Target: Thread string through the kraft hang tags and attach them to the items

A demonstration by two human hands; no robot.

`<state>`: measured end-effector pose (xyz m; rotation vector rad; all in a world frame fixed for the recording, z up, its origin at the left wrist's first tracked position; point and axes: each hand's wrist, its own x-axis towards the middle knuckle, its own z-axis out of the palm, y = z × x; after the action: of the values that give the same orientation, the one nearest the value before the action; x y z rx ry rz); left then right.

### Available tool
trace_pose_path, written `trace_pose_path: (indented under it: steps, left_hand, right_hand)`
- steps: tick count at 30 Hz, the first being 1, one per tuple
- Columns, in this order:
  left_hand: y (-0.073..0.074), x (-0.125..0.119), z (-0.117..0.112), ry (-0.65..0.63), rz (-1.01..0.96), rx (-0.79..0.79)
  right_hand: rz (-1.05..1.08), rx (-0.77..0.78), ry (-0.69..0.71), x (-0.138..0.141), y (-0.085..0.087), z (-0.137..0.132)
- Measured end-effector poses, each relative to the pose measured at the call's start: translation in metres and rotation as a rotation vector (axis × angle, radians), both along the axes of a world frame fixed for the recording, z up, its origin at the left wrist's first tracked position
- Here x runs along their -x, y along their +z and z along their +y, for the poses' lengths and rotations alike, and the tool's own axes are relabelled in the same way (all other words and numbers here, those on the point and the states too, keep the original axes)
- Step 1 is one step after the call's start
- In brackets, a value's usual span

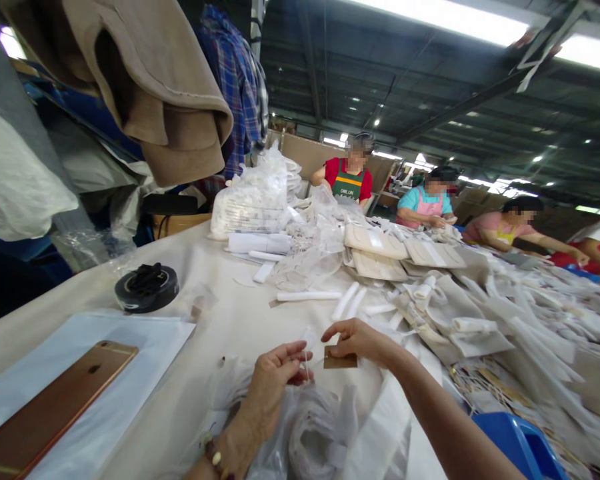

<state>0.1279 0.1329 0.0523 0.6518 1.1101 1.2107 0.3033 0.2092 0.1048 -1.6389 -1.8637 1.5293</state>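
Note:
My left hand (275, 380) is closed in a pinch on a thin white string (307, 360) that hangs down from its fingertips. My right hand (363, 341) pinches a small brown tag (340, 361) by its top edge, just to the right of the string. Both hands hover over the white table cover (220, 333), above a heap of crumpled clear plastic bags (310, 433) at the near edge.
A rose-gold phone (55, 407) lies on a white sheet (145, 347) at the left. A black round lid (147, 288) sits behind it. Rolled white pieces (309, 295), folded cloth bags (380, 253) and packed plastic bags (253, 203) fill the table. Three people work at the far side. A blue bin (520, 443) stands at the right.

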Motion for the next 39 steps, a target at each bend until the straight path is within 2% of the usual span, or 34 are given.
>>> trace_pose_path:
  steps: [4, 10, 12, 16, 19, 22, 25, 29, 33, 39]
  left_hand:
    - [0.003, 0.000, -0.001, 0.012, -0.111, 0.005]
    - [0.002, 0.001, -0.005, 0.025, -0.200, -0.038]
    - [0.000, 0.002, -0.006, 0.022, -0.230, -0.053]
    - [-0.002, 0.004, -0.008, 0.049, -0.297, -0.087]
    - [-0.003, 0.004, -0.007, 0.089, -0.323, -0.108]
    - [-0.003, 0.004, -0.005, 0.140, -0.347, -0.083]
    - [-0.004, 0.004, -0.003, 0.181, -0.352, -0.062]
    - [-0.009, 0.005, -0.002, 0.181, -0.218, -0.116]
    - [-0.012, 0.006, -0.003, 0.184, -0.091, -0.153]
    - [-0.015, 0.006, -0.008, 0.129, 0.044, -0.241]
  right_hand:
    - [0.191, 0.127, -0.076, 0.005, 0.000, -0.009]
    - [0.476, 0.308, -0.067, 0.009, -0.001, -0.028]
    - [0.488, 0.245, -0.110, 0.012, -0.005, -0.032]
    - [0.360, 0.031, -0.217, 0.025, -0.016, -0.036]
    - [0.318, 0.005, -0.240, 0.035, -0.017, -0.038]
    - [0.205, -0.014, -0.193, 0.042, -0.011, -0.038]
    - [0.045, -0.085, -0.085, 0.049, -0.006, -0.039]
    - [-0.150, -0.230, 0.005, 0.058, -0.001, -0.041]
    - [-0.057, -0.207, -0.014, 0.063, -0.005, -0.042]
    - [0.144, -0.122, -0.121, 0.057, -0.018, -0.042]
